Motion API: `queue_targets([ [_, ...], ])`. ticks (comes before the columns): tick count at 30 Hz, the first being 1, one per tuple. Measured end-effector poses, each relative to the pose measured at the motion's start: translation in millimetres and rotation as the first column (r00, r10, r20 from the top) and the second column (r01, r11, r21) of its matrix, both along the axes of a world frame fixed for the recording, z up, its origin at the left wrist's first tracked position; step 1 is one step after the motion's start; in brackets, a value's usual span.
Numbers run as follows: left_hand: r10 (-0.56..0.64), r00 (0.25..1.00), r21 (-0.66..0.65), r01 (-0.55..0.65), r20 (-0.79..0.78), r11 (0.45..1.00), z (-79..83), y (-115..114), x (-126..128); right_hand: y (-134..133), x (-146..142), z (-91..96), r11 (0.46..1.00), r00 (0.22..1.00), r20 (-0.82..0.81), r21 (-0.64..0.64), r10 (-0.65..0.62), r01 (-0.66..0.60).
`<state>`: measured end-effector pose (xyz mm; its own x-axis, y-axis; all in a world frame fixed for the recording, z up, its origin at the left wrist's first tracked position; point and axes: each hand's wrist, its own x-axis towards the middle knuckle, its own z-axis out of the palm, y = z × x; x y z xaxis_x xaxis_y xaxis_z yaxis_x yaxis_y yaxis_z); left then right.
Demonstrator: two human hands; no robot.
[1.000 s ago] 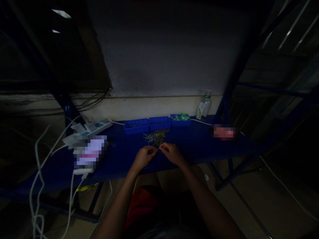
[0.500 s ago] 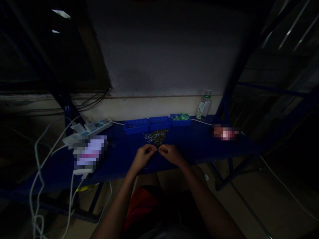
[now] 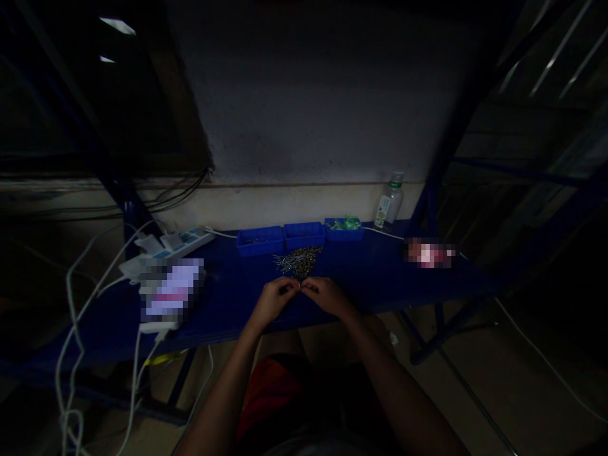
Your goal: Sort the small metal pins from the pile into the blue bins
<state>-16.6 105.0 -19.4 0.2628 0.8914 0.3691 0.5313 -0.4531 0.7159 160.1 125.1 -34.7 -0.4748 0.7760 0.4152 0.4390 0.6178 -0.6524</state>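
My left hand and my right hand meet fingertip to fingertip over the near part of the blue table. Both are closed in a pinch. A tiny shiny piece shows between the fingertips, too small and dark to name. Just beyond my fingers lies a heap of small brownish metal parts. Thin silvery pins, like nails or screws, spread from its left side.
Behind the heap stand a left blue bin, a middle blue bin and a right bin with green plastic. A bottle is at the back right. At left are a power strip, white cables and a blurred-out object.
Both hands stay at almost the same place, with only slight finger movement. The glint between the fingertips is brighter now. Heap and bins look unchanged.
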Motion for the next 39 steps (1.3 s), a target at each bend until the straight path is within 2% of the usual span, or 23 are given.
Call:
queue_targets([
  [6,0.08,0.996,0.014,-0.08,0.035,0.997,3.0,-2.9,0.8,-0.9,-0.6,1.7,0.998,0.998,-0.026,-0.01,-0.054,0.054],
  [10,0.046,0.999,-0.015,-0.045,0.016,0.999,2.3,-2.5,0.5,-3.4,-0.2,4.8,0.997,0.996,-0.038,0.011,-0.082,0.082],
  [23,0.043,0.999,0.02,-0.042,-0.026,0.999,-4.2,2.6,-2.3,-3.4,-0.3,3.9,0.998,0.997,-0.031,0.007,-0.069,0.069],
  [33,0.093,0.996,-0.003,-0.093,-0.017,0.996,4.9,-3.2,1.3,-0.8,0.6,2.2,0.994,0.992,-0.063,-0.006,-0.107,0.106],
  [39,0.084,0.996,-0.013,-0.085,-0.029,0.996,4.6,-3.7,0.1,-0.5,0.5,2.0,0.993,0.991,-0.067,-0.009,-0.117,0.117],
])
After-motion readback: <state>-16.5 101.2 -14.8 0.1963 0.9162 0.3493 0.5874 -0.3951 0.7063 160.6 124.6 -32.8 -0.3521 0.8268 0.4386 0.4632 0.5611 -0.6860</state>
